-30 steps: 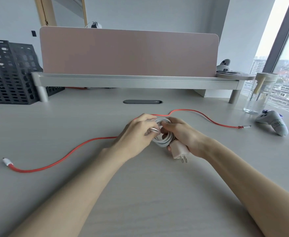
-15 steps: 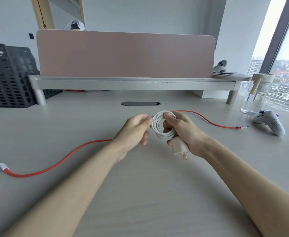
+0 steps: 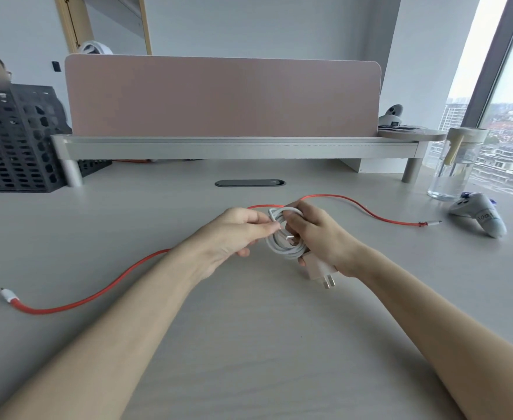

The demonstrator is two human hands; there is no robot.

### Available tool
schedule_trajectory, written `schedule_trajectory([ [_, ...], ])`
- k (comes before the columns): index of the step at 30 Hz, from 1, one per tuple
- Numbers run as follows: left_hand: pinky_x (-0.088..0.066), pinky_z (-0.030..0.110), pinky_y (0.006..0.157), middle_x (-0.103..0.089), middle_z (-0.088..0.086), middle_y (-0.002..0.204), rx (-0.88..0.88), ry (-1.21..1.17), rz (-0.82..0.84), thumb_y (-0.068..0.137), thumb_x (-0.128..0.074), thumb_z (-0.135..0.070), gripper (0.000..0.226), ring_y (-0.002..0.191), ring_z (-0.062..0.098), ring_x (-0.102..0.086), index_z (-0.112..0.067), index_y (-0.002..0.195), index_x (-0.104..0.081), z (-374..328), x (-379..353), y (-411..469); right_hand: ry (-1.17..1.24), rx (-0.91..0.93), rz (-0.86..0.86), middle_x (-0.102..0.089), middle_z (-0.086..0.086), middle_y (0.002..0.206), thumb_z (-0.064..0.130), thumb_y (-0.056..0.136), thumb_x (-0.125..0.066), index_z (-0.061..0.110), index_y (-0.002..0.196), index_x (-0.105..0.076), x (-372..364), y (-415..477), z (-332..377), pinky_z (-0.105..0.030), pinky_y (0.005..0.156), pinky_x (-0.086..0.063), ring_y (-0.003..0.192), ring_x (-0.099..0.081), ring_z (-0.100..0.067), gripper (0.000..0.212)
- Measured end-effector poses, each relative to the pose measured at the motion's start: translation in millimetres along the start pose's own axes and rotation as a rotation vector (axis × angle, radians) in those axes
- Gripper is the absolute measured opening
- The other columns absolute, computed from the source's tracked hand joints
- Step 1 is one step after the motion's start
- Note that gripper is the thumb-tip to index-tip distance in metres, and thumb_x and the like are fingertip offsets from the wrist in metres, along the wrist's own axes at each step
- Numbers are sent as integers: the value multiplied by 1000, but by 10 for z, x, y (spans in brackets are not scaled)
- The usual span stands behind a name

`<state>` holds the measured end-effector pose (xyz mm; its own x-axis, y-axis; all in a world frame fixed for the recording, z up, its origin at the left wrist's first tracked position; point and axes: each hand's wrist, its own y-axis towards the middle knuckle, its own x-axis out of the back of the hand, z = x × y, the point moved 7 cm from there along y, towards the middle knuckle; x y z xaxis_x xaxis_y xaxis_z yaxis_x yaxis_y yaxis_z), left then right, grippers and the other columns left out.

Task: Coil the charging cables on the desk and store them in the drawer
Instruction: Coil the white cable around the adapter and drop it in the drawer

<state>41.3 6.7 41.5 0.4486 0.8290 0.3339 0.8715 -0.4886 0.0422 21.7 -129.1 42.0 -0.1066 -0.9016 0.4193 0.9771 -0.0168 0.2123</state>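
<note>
A white charging cable [image 3: 282, 244] is wound into a small coil just above the desk's middle. My right hand [image 3: 322, 237] grips the coil together with its white wall plug [image 3: 322, 272], whose prongs point toward me. My left hand [image 3: 234, 233] pinches a strand at the coil's upper left between thumb and fingers. The cable's metal connector tip shows inside the loop. A long red cable [image 3: 103, 291] lies loose across the desk, running from a white-tipped end at the far left, behind my hands, to a plug end at the right. No drawer is visible.
A pink divider on a grey monitor shelf [image 3: 237, 148] spans the back. A black mesh file rack [image 3: 12, 140] stands back left, with a person behind it. A glass jar [image 3: 455, 165] and a grey game controller [image 3: 479, 216] sit at the right by the window.
My left hand let go of the coil half a second ago, then came back and pinched a strand at its upper left. The right hand kept hold of coil and plug.
</note>
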Motion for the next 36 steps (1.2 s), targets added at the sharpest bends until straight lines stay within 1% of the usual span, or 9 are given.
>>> schedule_trajectory([
  [3, -36, 13, 54, -53, -21, 53, -84, 91, -157, 85, -70, -30, 13, 55, -3, -45, -16, 83, -70, -76, 88, -6, -1, 4, 19, -49, 0, 75, 27, 105, -42, 2, 112, -53, -47, 1, 19, -30, 53, -45, 66, -48, -16, 28],
  [9, -41, 25, 62, -53, -10, 71, -424, 493, -537, 83, -70, -29, 11, 63, 6, -49, -20, 79, -65, -214, 105, -66, 57, -18, 9, -50, 0, 78, 27, 105, -43, 5, 111, -54, -34, -8, 19, -32, 58, -45, 71, -48, -17, 25],
  [12, -45, 30, 64, -50, -9, 74, -539, 500, -597, 83, -71, -24, 14, 67, 8, -51, -18, 78, -59, -174, 32, -95, 51, -6, -11, -51, 0, 78, 27, 105, -42, 11, 103, -54, -44, -8, 29, -35, 62, -43, 69, -46, -15, 20],
  [17, -46, 22, 68, -60, -7, 84, -433, 298, -568, 82, -72, -20, 18, 72, 3, -56, -18, 84, -54, -36, 85, 14, 57, -9, -29, -50, 1, 72, 24, 105, -41, 10, 102, -54, -20, -7, 25, -31, 57, -42, 58, -44, -10, 19],
  [20, -57, 36, 62, -64, -2, 102, -223, 84, -350, 90, -63, -26, 20, 85, 12, -62, -19, 107, -54, 122, -2, 132, 58, -17, 4, -52, 0, 73, 25, 105, -40, 10, 102, -54, -34, -22, 26, -30, 51, -45, 60, -47, -12, 20],
  [23, -56, 40, 57, -66, 5, 94, -187, 12, -190, 96, -54, -21, 20, 75, 14, -63, -12, 111, -63, 132, -69, 134, 62, -21, 27, -53, 0, 74, 25, 105, -40, 13, 99, -54, -41, -33, 30, -31, 46, -48, 61, -50, -13, 20],
  [29, -56, 34, 45, -65, 1, 93, -203, 118, -286, 90, -59, -22, 18, 70, 10, -66, -21, 108, -61, 95, -29, 70, -16, 4, 37, -57, 0, 80, 26, 104, -44, 10, 110, -55, -88, -17, 53, -25, 51, -48, 67, -53, -12, 21],
  [33, -59, 41, 53, -66, 3, 102, -160, -52, -228, 91, -61, -22, 16, 91, 14, -67, -21, 107, -62, 121, -63, 66, 95, -96, 55, -63, 2, 89, 34, 100, -53, 17, 112, -59, -62, -24, -3, -26, 54, -49, 69, -60, -9, 22],
  [36, -58, 37, 55, -69, 3, 101, -137, -165, -176, 92, -62, -18, 14, 94, 11, -67, -23, 105, -63, 120, -78, 66, 144, -153, 46, -64, 1, 91, 41, 95, -58, 20, 109, -60, -31, -44, -14, -26, 51, -50, 64, -62, -9, 25],
])
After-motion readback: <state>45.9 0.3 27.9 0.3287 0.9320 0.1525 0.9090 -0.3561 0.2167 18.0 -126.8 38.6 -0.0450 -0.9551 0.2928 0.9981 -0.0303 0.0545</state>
